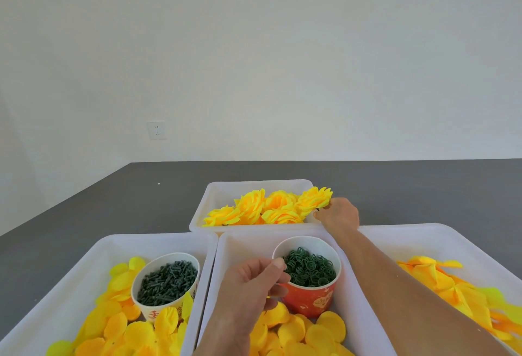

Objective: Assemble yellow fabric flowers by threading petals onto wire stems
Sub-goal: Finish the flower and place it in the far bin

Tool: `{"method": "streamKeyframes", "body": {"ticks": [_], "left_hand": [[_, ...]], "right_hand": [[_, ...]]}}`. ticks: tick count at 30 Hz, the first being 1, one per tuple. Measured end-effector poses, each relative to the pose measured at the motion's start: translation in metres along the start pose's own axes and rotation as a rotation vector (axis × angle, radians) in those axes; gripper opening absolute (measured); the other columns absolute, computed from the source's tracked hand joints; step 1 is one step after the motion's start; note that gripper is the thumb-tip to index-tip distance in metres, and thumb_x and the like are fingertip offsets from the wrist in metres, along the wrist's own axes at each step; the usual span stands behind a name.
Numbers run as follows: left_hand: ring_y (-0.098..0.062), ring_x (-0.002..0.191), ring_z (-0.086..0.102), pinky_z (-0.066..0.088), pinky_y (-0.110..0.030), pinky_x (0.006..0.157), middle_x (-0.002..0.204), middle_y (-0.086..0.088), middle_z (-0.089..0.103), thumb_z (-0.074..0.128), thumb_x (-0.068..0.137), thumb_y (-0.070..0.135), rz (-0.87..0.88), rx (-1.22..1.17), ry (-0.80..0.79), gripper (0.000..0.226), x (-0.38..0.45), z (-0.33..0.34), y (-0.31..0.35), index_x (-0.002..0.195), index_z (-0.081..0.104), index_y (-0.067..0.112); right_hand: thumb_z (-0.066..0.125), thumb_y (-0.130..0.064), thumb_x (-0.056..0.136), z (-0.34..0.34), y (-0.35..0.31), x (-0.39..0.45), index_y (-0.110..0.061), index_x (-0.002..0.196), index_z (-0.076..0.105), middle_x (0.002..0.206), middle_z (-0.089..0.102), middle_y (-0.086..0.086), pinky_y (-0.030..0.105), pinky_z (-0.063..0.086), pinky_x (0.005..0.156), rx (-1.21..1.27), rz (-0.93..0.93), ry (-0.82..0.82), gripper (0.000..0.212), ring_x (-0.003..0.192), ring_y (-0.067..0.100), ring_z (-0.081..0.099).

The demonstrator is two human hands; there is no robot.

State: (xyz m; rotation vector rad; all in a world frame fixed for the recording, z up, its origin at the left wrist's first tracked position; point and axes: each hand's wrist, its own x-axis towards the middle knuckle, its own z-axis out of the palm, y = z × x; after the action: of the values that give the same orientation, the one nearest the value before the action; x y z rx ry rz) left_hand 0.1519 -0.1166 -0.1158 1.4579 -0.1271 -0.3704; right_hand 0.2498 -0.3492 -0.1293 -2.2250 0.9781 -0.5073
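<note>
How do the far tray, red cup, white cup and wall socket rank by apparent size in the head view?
1. Far tray
2. Red cup and white cup: look alike, unranked
3. Wall socket

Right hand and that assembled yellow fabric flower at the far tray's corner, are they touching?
Touching. The head view shows the right hand pinching the assembled yellow fabric flower at its dark base, over the far white tray.
</note>
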Motion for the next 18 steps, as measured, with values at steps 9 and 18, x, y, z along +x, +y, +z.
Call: {"method": "streamKeyframes", "body": {"ticks": [9, 18], "left_hand": [[-0.006, 0.054, 0.061, 0.045, -0.019, 0.051, 0.072, -0.005, 0.072, 0.063, 0.087, 0.019, 0.01, 0.009, -0.009, 0.019, 0.0, 0.001, 0.0, 0.08, 0.07, 0.002], [-0.006, 0.059, 0.062, 0.048, -0.022, 0.059, 0.072, -0.001, 0.073, 0.063, 0.088, 0.023, 0.028, 0.03, 0.021, 0.02, -0.003, -0.001, 0.0, 0.077, 0.071, 0.009]], "right_hand": [[0.065, -0.017, 0.079, 0.001, 0.006, -0.009, -0.012, 0.117, 0.05, 0.106, 0.062, 0.011, 0.037, 0.043, 0.083, 0.08, -0.148, 0.125, 0.041, 0.108, 0.033, 0.05], [0.05, -0.019, 0.084, -0.013, -0.009, -0.03, -0.015, 0.111, 0.05, 0.11, 0.058, 0.007, 0.04, 0.037, 0.089, -0.31, -0.163, -0.002, 0.027, 0.113, 0.03, 0.046]]}}
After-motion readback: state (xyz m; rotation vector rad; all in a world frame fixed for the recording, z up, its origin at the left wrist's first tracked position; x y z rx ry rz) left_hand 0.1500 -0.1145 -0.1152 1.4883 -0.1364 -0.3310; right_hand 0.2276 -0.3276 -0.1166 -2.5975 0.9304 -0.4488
